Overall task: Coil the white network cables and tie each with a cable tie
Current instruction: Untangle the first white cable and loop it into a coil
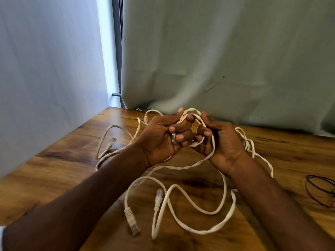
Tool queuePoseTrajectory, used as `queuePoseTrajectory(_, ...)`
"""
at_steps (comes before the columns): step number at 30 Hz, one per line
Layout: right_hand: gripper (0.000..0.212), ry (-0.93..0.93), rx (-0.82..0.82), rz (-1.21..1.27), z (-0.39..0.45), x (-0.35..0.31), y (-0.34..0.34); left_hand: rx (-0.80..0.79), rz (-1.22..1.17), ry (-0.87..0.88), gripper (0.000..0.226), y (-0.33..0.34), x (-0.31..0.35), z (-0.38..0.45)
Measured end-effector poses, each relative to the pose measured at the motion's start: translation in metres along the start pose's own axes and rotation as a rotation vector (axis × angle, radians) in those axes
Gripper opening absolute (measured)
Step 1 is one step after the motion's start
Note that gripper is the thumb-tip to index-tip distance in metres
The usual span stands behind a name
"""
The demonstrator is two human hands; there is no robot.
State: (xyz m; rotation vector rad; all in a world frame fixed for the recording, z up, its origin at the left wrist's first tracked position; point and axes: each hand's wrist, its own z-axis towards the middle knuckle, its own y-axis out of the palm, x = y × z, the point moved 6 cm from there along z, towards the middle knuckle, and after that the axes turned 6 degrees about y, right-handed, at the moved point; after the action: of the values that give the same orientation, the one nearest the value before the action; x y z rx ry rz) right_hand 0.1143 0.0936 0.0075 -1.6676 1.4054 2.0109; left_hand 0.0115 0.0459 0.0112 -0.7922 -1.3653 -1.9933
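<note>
White network cables (181,200) lie tangled in loose loops on the wooden table (54,178). My left hand (159,140) is raised above the table, fingers curled around a small coil of flat white cable, with a clear plug (174,138) sticking out of the fist. My right hand (223,144) faces it, fingers curled round the same coil (192,113), and a flat strand runs across its palm down to the table. Loose plugs lie at the front (133,223), beside it (158,196) and at the left (111,143).
Dark thin loops, perhaps cable ties (320,191), lie at the table's right edge. A pale green curtain (217,60) hangs behind the table and a white wall (45,69) runs along its left side.
</note>
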Motion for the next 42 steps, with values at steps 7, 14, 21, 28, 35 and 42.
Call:
queuePoseTrajectory(7,0.018,-0.229,0.258,-0.313,0.000,-0.007,-0.015,0.053,-0.139,0.090,0.033,-0.003,0.004,0.006)
queuePoseTrajectory(14,0.020,-0.296,0.278,-0.582,-0.002,-0.001,-0.008,0.312,-0.281,0.398,0.045,-0.048,0.055,0.001)
queuePoseTrajectory(21,0.017,-0.263,0.110,-1.044,-0.004,0.034,0.024,0.455,0.379,0.538,0.044,-0.048,0.061,0.000)
queuePoseTrajectory(28,0.012,-0.123,0.047,-1.120,-0.008,0.042,0.028,0.242,1.083,0.578,0.027,-0.040,0.041,0.006)
queuePoseTrajectory(35,0.013,0.251,-0.135,-0.225,-0.016,0.054,0.036,0.139,1.781,0.607,0.024,-0.028,0.048,-0.001)
queuePoseTrajectory(42,0.019,0.437,-0.373,0.210,-0.020,0.050,0.043,0.405,1.949,0.683,0.026,-0.051,0.084,-0.013)
